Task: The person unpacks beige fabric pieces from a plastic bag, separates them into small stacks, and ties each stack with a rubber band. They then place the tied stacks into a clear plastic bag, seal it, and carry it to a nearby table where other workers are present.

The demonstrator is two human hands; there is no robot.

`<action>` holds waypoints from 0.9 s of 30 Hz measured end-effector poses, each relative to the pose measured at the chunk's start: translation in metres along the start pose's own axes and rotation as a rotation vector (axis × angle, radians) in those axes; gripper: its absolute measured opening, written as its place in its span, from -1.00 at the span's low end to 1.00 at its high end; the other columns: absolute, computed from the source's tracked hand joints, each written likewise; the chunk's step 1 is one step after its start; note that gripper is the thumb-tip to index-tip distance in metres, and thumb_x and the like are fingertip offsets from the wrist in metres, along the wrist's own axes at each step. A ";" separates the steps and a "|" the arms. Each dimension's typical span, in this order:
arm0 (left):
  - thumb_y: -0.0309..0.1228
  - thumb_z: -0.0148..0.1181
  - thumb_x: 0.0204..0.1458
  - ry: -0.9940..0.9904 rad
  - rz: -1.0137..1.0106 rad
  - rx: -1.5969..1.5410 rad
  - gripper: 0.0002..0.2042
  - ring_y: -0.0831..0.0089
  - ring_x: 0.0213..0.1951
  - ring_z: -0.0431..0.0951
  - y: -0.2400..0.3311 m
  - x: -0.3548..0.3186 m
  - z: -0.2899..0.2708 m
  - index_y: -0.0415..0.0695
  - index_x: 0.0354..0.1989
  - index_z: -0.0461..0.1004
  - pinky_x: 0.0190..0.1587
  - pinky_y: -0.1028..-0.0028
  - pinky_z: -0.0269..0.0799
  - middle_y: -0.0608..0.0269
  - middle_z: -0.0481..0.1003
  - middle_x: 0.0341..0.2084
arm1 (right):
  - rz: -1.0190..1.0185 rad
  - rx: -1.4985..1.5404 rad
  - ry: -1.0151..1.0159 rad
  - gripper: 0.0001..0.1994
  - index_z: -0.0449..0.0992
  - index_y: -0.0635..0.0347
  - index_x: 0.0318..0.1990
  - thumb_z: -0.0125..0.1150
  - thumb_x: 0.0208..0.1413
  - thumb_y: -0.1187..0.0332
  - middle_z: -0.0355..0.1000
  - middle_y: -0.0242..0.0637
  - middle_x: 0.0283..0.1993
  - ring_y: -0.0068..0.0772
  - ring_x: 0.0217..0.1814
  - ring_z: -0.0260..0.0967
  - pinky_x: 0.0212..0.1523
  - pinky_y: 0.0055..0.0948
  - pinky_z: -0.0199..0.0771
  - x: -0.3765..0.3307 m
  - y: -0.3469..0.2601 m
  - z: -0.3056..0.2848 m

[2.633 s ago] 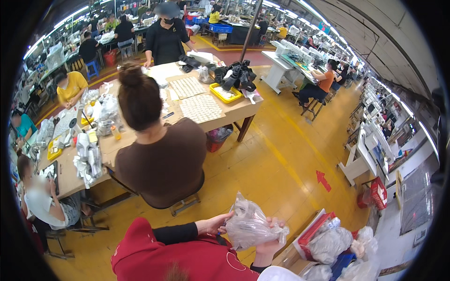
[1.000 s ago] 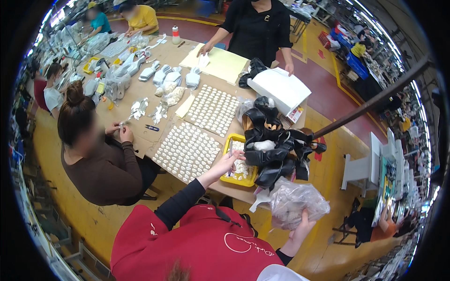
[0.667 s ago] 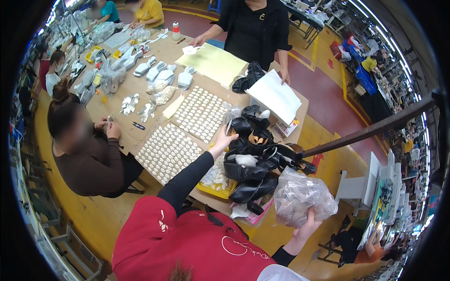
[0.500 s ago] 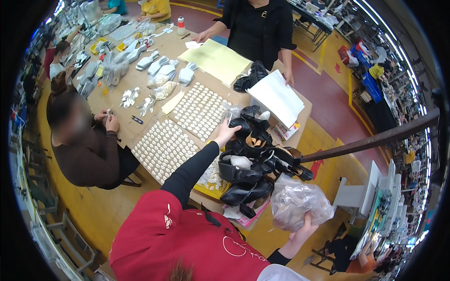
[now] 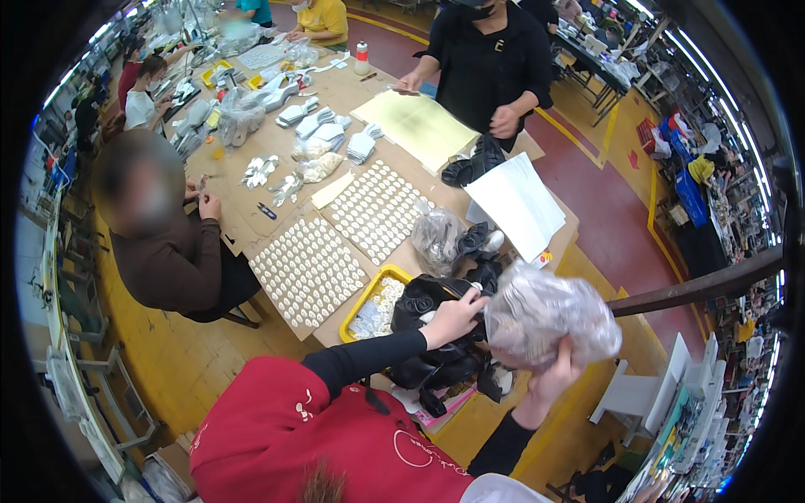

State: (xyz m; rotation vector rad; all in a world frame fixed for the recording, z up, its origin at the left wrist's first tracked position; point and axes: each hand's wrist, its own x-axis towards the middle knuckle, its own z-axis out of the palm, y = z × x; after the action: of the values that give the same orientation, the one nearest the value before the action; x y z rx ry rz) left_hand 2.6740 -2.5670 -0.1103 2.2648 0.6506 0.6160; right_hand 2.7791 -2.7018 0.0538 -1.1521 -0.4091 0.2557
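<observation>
My right hand grips a full clear plastic bag from below and lifts it at the right edge of the table. What fills the bag looks pale and greyish, too blurred to name. My left hand is closed over the pile of black shoes, close to the bag's left side; what its fingers pinch is hidden. A yellow tray of small white oval pieces sits left of the shoes. Behind them rests another clear plastic bag.
Cardboard sheets with rows of white ovals cover the middle. White sheets and yellow paper lie farther back. A co-worker in black stands across the table; another in brown sits at left. A dark metal bar juts in at right.
My right hand has raised the bag up and farther over the table. My left hand has moved from the far side of the shoes nearer to me, beside the bag.
</observation>
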 end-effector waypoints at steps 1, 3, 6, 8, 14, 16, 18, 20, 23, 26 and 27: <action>-0.47 0.26 -0.12 -0.041 0.027 0.037 -0.58 0.07 -0.48 0.59 -0.002 -0.002 0.003 -0.08 0.00 0.41 -0.43 0.18 0.54 0.03 0.37 -0.03 | -0.024 0.018 -0.082 -0.64 0.40 0.37 0.17 0.13 0.24 0.50 0.42 -0.18 0.17 -0.28 0.18 0.36 0.22 -0.26 0.32 0.014 0.012 0.013; -0.46 0.25 -0.10 0.038 0.126 0.075 -0.61 0.07 -0.51 0.58 -0.002 -0.008 0.005 -0.07 -0.01 0.43 -0.46 0.18 0.52 0.01 0.37 -0.02 | 0.000 -0.092 -0.203 -0.68 0.45 0.35 0.13 0.15 0.24 0.48 0.46 -0.23 0.12 -0.34 0.14 0.37 0.19 -0.31 0.32 0.042 0.046 0.037; -0.42 0.19 0.00 -0.103 0.087 0.101 -0.56 0.07 -0.52 0.57 0.008 -0.020 -0.009 -0.03 0.12 0.40 -0.46 0.19 0.52 0.08 0.34 0.09 | 0.169 -0.380 -0.522 -0.70 0.47 0.36 0.09 0.10 0.28 0.39 0.51 -0.18 0.05 -0.35 0.07 0.41 0.12 -0.36 0.33 0.087 0.119 0.068; -0.37 0.20 0.04 -0.177 0.114 0.084 -0.55 0.10 -0.49 0.58 0.014 -0.030 -0.028 -0.02 0.16 0.36 -0.40 0.21 0.55 0.15 0.32 0.15 | 0.260 -0.666 -0.819 -0.68 0.47 0.40 0.06 0.04 0.25 0.37 0.55 -0.01 -0.05 -0.23 0.02 0.47 0.06 -0.30 0.37 0.101 0.170 0.068; -0.27 0.16 0.16 -0.115 -0.077 -0.222 -0.56 0.18 -0.01 0.53 -0.009 -0.073 -0.091 -0.07 0.20 0.33 -0.06 0.27 0.49 0.10 0.35 0.16 | 0.212 -0.940 -0.619 -0.63 0.45 0.33 0.10 0.09 0.16 0.36 0.50 0.13 0.02 0.05 0.10 0.46 0.11 -0.20 0.38 0.098 0.272 0.043; -0.24 0.11 0.23 -0.082 -0.203 -0.340 -0.58 0.21 0.01 0.51 -0.029 -0.101 -0.106 -0.11 0.21 0.33 0.00 0.29 0.45 0.08 0.40 0.09 | 0.292 -0.755 -0.552 -0.56 0.42 0.30 0.16 0.17 0.14 0.32 0.51 0.03 0.07 -0.04 0.13 0.46 0.14 -0.24 0.38 0.101 0.272 0.037; -0.22 0.05 0.28 -0.039 -0.262 -0.356 -0.59 0.24 -0.01 0.52 -0.054 -0.122 -0.123 -0.17 0.21 0.32 0.02 0.30 0.42 0.05 0.47 -0.01 | 0.282 -0.789 -0.586 -0.58 0.42 0.31 0.15 0.19 0.16 0.33 0.51 -0.10 0.05 -0.26 0.08 0.46 0.11 -0.32 0.38 0.105 0.262 0.035; -0.23 0.02 0.29 -0.131 -0.382 -0.387 -0.59 0.24 -0.03 0.53 -0.077 -0.146 -0.145 -0.19 0.22 0.32 0.06 0.33 0.39 0.07 0.51 -0.08 | 0.291 -0.862 -0.551 -0.58 0.43 0.34 0.13 0.22 0.15 0.31 0.52 -0.13 0.04 -0.29 0.03 0.47 0.09 -0.34 0.38 0.105 0.246 0.038; -0.25 -0.02 0.32 -0.209 -0.524 -0.550 -0.59 0.50 -0.27 0.43 -0.090 -0.166 -0.175 -0.18 0.26 0.29 -0.19 0.51 0.34 0.28 0.52 -0.24 | 0.143 -1.082 -0.553 -0.57 0.44 0.33 0.12 0.23 0.14 0.31 0.52 -0.08 0.02 -0.19 0.03 0.47 0.11 -0.33 0.37 0.094 0.215 0.049; -0.27 -0.07 0.35 -0.197 -0.622 -0.769 -0.59 0.72 -0.45 0.27 -0.086 -0.171 -0.205 -0.14 0.31 0.25 -0.38 0.68 0.21 0.46 0.46 -0.35 | -0.103 -1.146 -0.473 -0.54 0.44 0.32 0.14 0.28 0.10 0.31 0.43 0.01 0.11 0.00 0.15 0.38 0.20 -0.24 0.32 0.063 0.177 0.071; -0.28 -0.08 0.36 -0.182 -0.630 -0.852 -0.59 0.76 -0.48 0.21 -0.082 -0.170 -0.212 -0.13 0.32 0.24 -0.42 0.72 0.15 0.50 0.44 -0.37 | -0.140 -1.132 -0.457 -0.52 0.43 0.33 0.15 0.29 0.09 0.30 0.39 0.04 0.16 0.05 0.21 0.34 0.24 -0.22 0.29 0.048 0.161 0.078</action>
State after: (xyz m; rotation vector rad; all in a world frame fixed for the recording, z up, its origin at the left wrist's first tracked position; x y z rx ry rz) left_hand 2.3978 -2.5152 -0.0731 1.2142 0.7686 0.2759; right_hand 2.7894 -2.5551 -0.0583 -2.1657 -1.1160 0.1525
